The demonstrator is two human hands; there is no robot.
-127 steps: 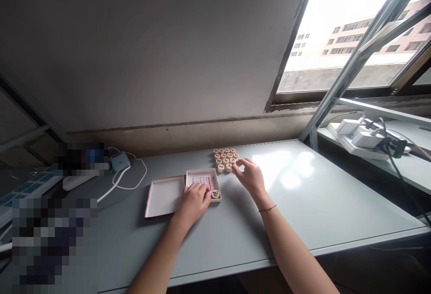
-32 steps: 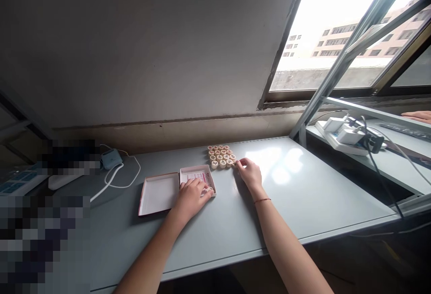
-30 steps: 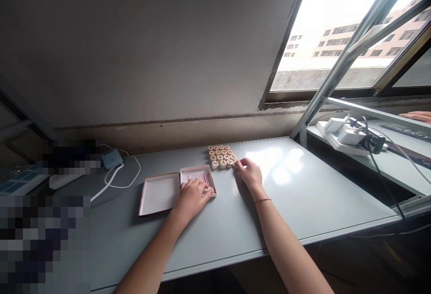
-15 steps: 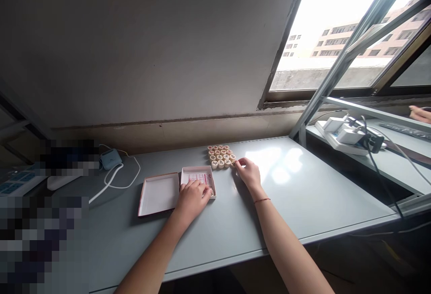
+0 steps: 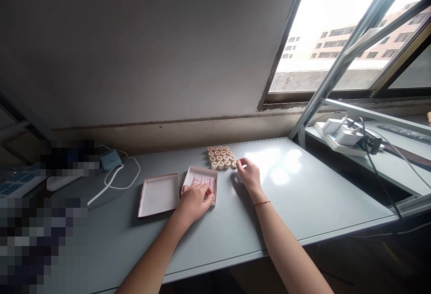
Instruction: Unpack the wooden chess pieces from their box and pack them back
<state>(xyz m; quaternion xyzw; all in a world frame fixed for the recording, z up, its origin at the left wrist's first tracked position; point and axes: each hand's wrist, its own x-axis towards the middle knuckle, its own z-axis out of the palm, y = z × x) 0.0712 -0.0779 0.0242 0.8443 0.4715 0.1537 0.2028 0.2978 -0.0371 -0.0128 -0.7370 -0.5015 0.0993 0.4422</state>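
Several round wooden pieces (image 5: 220,158) with characters on top stand in close rows near the back of the grey desk. My right hand (image 5: 248,173) is at the front right corner of these rows, its fingertips pinched at the side of the corner piece (image 5: 234,165). In front of the rows lies a shallow white box (image 5: 216,182) with a red-lined sheet inside, slightly turned. My left hand (image 5: 197,199) reaches over the box's near edge with bent fingers, by a wooden piece (image 5: 213,198) in its near right corner; what the fingers grip is hidden.
An open, shallow lid (image 5: 160,194) lies left of the box. Further left are a blue adapter (image 5: 110,160) and a white cable (image 5: 107,189). On the right stand a metal frame and a power strip (image 5: 336,139) with plugs.
The white box has shifted slightly right and turned under my left hand. My right hand's fingertips have moved slightly right. At the far right, another person's hand has mostly left the view.
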